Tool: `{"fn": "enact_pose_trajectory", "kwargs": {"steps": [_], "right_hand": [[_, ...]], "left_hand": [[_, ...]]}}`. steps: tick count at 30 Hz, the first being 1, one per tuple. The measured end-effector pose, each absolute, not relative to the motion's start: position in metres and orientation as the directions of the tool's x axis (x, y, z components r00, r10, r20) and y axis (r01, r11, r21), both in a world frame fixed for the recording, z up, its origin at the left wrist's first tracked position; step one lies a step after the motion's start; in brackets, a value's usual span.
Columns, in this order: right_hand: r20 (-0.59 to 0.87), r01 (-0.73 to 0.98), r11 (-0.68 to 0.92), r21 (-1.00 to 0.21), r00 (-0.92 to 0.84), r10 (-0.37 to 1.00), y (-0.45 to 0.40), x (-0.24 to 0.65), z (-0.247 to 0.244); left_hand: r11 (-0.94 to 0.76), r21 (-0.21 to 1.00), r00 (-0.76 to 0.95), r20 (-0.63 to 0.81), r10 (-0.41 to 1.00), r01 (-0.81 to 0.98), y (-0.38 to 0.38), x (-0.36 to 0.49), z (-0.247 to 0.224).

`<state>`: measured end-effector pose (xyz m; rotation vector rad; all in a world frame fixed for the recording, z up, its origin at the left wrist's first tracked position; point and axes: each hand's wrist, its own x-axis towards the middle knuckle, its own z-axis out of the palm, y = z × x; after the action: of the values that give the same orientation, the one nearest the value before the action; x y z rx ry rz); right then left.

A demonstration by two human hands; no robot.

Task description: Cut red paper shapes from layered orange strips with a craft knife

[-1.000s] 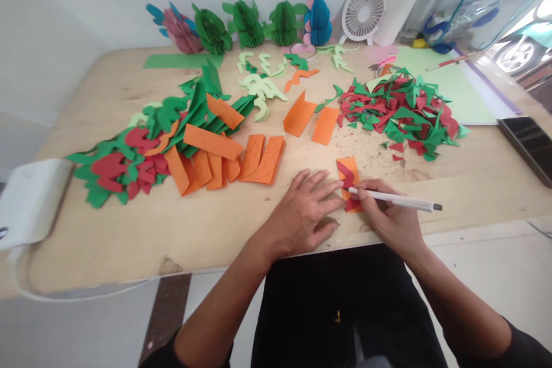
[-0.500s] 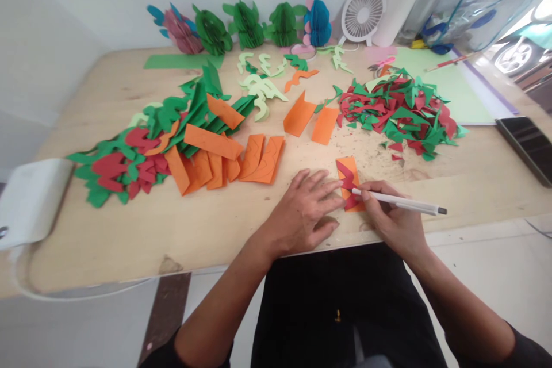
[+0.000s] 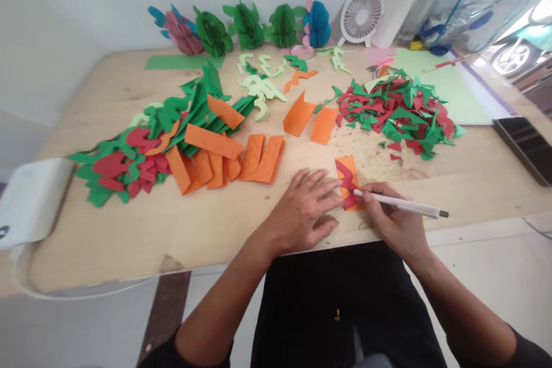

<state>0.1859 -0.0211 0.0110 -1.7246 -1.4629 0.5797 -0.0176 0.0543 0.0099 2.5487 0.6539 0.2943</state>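
An orange paper piece (image 3: 351,162) lies near the table's front edge, with a wavy red paper cutout (image 3: 345,174) on top of it. Fingers spread and flat, my left hand (image 3: 307,207) rests on the table, its fingertips on the left edge of the cutout. My right hand (image 3: 394,215) grips a white pen (image 3: 405,203), whose tip touches the right edge of the red cutout over the orange paper. To the left are folded orange papers (image 3: 254,161), some bearing drawn wavy outlines.
Green and red cut shapes (image 3: 110,169) are heaped at left. Paper scraps (image 3: 401,112) pile up at right, near a phone (image 3: 524,146). Along the wall stand honeycomb paper figures (image 3: 245,26) and a small fan (image 3: 362,14). A white device (image 3: 37,201) with a cable sits at the left edge.
The pen tip has shifted very slightly along the edge of the red cutout. My left hand stays in place, and the view has moved a little.
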Motion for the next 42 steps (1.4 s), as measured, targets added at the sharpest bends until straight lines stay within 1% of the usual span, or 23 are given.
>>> {"fn": "enact_pose_trajectory", "kwargs": {"steps": [9, 16, 26, 30, 32, 37, 42], "right_hand": [[0.171, 0.631, -0.009, -0.776, 0.224, 0.959, -0.0238, 0.1870, 0.0135], [0.151, 0.633, -0.035, -0.774, 0.238, 0.960, -0.0253, 0.1867, 0.0127], [0.153, 0.622, -0.030, -0.782, 0.238, 0.959, -0.0280, 0.1875, 0.0126], [0.185, 0.610, 0.009, -0.792, 0.226, 0.957, -0.0275, 0.1868, 0.0139], [0.214, 0.642, 0.049, -0.765, 0.183, 0.959, -0.0271, 0.1857, 0.0153], [0.308, 0.745, 0.151, -0.650, 0.077, 0.948, -0.0267, 0.1835, 0.0172], [0.339, 0.788, 0.190, -0.586, 0.025, 0.940, -0.0269, 0.1835, 0.0162]], "left_hand": [[-0.765, 0.511, 0.861, 0.092, 0.501, 0.391, 0.0540, -0.0176, 0.0089], [-0.760, 0.520, 0.859, 0.091, 0.504, 0.391, 0.0542, -0.0175, 0.0089], [-0.761, 0.514, 0.860, 0.083, 0.503, 0.396, 0.0545, -0.0172, 0.0094], [-0.764, 0.512, 0.861, 0.089, 0.501, 0.392, 0.0543, -0.0173, 0.0092], [-0.766, 0.509, 0.861, 0.088, 0.500, 0.393, 0.0542, -0.0174, 0.0090], [-0.776, 0.495, 0.863, 0.095, 0.496, 0.391, 0.0541, -0.0178, 0.0092], [-0.777, 0.497, 0.867, 0.093, 0.490, 0.386, 0.0544, -0.0186, 0.0102]]}}
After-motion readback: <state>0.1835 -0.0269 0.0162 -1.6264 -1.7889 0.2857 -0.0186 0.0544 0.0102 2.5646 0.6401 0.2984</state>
